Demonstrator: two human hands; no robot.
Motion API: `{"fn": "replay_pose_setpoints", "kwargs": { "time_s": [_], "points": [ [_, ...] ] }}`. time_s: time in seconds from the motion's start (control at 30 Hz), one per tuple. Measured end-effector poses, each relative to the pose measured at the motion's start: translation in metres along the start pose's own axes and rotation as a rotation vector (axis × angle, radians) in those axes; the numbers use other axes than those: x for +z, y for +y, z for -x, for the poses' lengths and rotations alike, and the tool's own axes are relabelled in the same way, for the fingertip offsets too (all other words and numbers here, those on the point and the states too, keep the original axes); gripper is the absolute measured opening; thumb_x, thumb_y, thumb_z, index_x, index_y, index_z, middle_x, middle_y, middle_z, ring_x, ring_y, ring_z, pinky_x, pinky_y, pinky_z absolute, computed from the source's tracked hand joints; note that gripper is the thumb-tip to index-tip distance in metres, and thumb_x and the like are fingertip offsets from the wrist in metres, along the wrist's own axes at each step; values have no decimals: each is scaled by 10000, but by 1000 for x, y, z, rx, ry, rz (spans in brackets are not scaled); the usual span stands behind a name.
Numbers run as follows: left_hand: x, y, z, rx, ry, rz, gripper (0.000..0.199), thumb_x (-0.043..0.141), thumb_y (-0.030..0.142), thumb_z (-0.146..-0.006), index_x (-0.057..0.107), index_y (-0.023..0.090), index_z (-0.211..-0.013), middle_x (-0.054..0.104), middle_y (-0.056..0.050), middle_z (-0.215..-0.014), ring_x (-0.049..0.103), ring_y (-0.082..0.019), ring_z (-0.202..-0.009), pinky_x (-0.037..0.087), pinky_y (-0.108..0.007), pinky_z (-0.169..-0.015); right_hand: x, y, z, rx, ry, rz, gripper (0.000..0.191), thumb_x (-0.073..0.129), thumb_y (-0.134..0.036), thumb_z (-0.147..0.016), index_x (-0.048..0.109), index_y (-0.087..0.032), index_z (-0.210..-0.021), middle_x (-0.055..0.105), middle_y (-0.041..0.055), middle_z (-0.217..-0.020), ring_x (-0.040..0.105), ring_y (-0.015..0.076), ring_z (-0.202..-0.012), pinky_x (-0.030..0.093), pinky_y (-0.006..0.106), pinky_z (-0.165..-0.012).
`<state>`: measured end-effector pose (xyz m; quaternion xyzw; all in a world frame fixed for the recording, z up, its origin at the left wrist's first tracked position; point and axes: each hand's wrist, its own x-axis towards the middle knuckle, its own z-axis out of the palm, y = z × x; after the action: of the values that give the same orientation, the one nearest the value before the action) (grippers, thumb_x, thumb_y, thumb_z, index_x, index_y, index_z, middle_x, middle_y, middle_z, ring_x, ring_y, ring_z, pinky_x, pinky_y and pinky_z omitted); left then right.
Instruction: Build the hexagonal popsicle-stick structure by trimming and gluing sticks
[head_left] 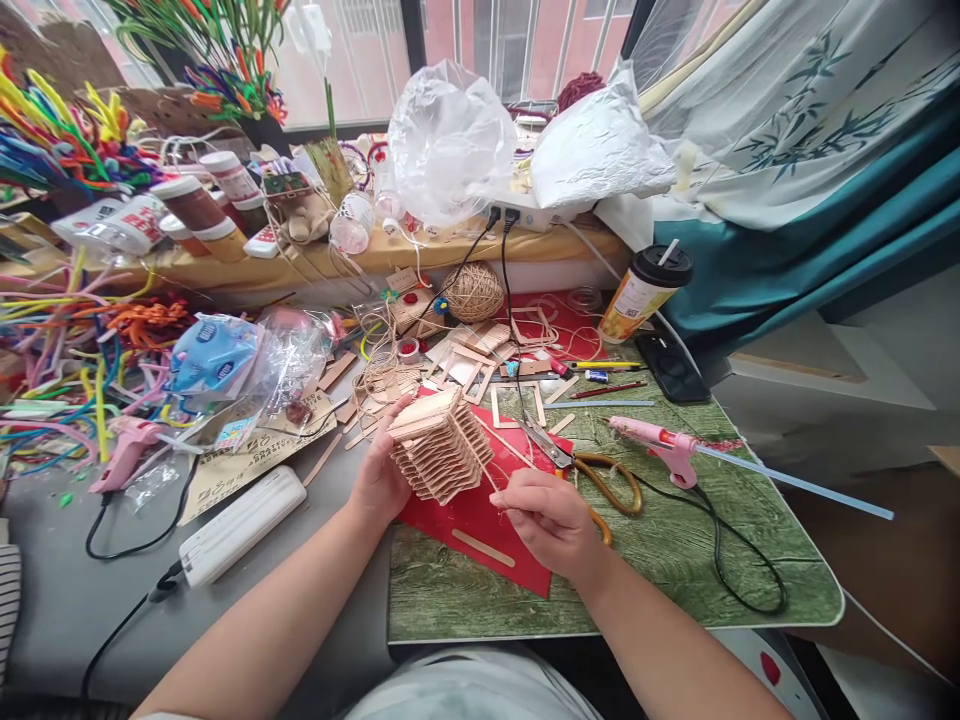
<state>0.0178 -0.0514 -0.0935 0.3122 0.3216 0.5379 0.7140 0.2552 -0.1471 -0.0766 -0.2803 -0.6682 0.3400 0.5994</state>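
My left hand (381,475) grips a small box built of stacked wooden craft sticks (442,455) by its left side. The box is tilted, with a flat face of sticks side by side turned up. Pinched between the thumb and fingers of my right hand (547,515) is a thin tan strand, seemingly twine (491,474), which runs along the right side of the box. Beneath both hands lies a red sheet (525,575) with a loose craft stick (484,548) on it. Open-bladed scissors (611,485) with gold handles lie just beyond my right hand.
A pink glue gun (667,445) with its cord rests at right, near a phone (673,367) and a drink cup (645,295). Behind are a twine ball (475,292) and stick frames (517,400). A white power strip (244,525) and a second glue gun (127,452) lie left.
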Motion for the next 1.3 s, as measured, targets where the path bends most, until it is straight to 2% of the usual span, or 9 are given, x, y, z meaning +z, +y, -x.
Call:
{"fn": "replay_pose_setpoints", "kwargs": {
  "time_s": [0.17, 0.33, 0.47, 0.53, 0.73, 0.9, 1.1, 1.17, 1.3],
  "points": [
    [0, -2, 0, 11, -37, -7, 823, 842, 548, -784, 583, 249, -1506, 684, -108, -1442, 669, -333, -1305, 544, -456, -1116, -7, 3, 7, 14, 40, -68, 436, 618, -85, -1010, 762, -320, -1348, 656, 34, -869, 594, 152, -744, 499, 309, -666],
    [-1, -1, 0, 36, -60, -37, 862, 871, 559, -768, 562, 276, -1522, 664, -111, -1453, 657, -341, -1319, 535, -453, -1120, -6, 8, 10, 101, 161, -177, 275, 634, -216, -1054, 796, -326, -1247, 629, 30, -806, 583, 167, -730, 488, 335, -666],
    [-5, 7, -2, 120, -104, -125, 924, 934, 540, -716, 563, 284, -1522, 607, -121, -1520, 609, -362, -1396, 518, -448, -1158, -8, 4, 1, 192, 313, -396, 182, 625, -327, -1074, 791, -355, -1144, 475, -35, -679, 445, 126, -584, 401, 288, -575],
    [-9, 12, -4, 174, -114, -198, 981, 974, 542, -666, 570, 283, -1520, 563, -128, -1569, 545, -377, -1467, 498, -438, -1187, -12, 2, -5, 207, 352, -429, 154, 648, -343, -1061, 796, -356, -1100, 440, -45, -663, 401, 117, -562, 377, 278, -561],
    [-18, 19, -6, 283, -157, -334, 1004, 977, 575, -673, 565, 285, -1541, 502, -136, -1626, 449, -381, -1547, 473, -415, -1211, -21, 4, -9, 281, 426, -404, 119, 677, -344, -1033, 790, -309, -1034, 446, -42, -662, 399, 106, -563, 357, 270, -555],
    [-19, 27, -4, 305, -182, -415, 961, 1002, 455, -681, 573, 308, -1528, 523, -133, -1616, 473, -392, -1523, 493, -452, -1194, -27, 12, -4, 401, 465, -380, 116, 673, -318, -999, 748, -269, -924, 493, -32, -669, 451, 121, -577, 391, 286, -576],
    [-23, 37, -4, 363, -202, -541, 930, 1008, 285, -671, 593, 300, -1503, 499, -135, -1660, 435, -398, -1558, 372, -532, -1301, -38, 37, 3, 680, 567, 44, 226, 744, -419, -939, 745, -193, -933, 661, 17, -806, 583, 141, -713, 461, 255, -643],
    [-25, 38, -4, 378, -217, -577, 939, 1004, 264, -672, 587, 312, -1512, 489, -127, -1669, 415, -403, -1573, 347, -549, -1313, -38, 41, 4, 696, 574, 63, 252, 751, -439, -933, 744, -189, -962, 672, 15, -818, 590, 136, -713, 470, 246, -652],
    [-22, 45, -3, 381, -194, -613, 975, 1017, 215, -625, 610, 300, -1507, 546, -134, -1609, 456, -423, -1535, 329, -571, -1314, -35, 40, 3, 653, 632, -61, 216, 754, -412, -934, 725, -199, -947, 663, 3, -801, 577, 119, -673, 454, 236, -629]
  ]
}}
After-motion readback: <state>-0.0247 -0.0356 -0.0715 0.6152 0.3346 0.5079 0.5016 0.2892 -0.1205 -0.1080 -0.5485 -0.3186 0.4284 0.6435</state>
